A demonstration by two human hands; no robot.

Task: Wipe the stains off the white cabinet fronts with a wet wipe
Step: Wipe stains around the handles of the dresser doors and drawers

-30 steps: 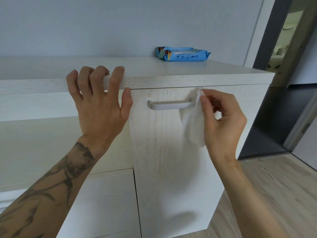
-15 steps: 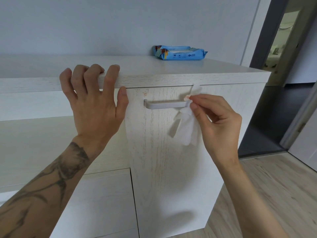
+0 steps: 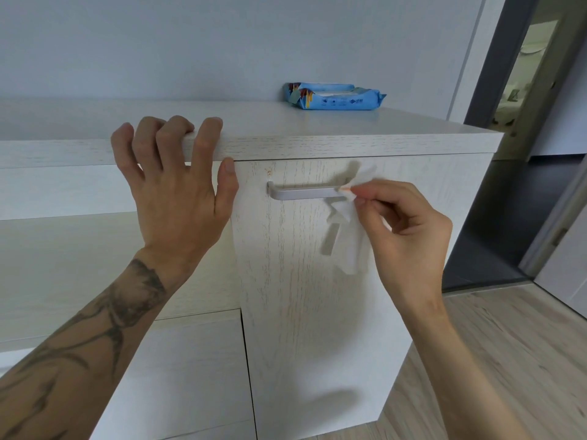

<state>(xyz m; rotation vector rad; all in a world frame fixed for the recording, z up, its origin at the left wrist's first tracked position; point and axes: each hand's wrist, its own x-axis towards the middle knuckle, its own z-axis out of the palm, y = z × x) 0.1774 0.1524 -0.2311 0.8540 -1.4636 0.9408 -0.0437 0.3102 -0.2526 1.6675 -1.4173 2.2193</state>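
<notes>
Right hand [image 3: 409,230] pinches wet wipe [image 3: 351,246] against handle [image 3: 305,192]; left hand [image 3: 174,192] grips cabinet top [image 3: 317,128].

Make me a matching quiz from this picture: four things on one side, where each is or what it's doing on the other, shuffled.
1 left hand
2 right hand
3 pack of wipes
4 handle

A lying on the cabinet top by the wall
B fingers hooked over the cabinet top's front edge
C pinching the wet wipe
D fixed across the door

Pairs: 1-B, 2-C, 3-A, 4-D

Wipes pack [image 3: 336,98] on cabinet top [image 3: 349,128], behind handle [image 3: 305,192].
</notes>
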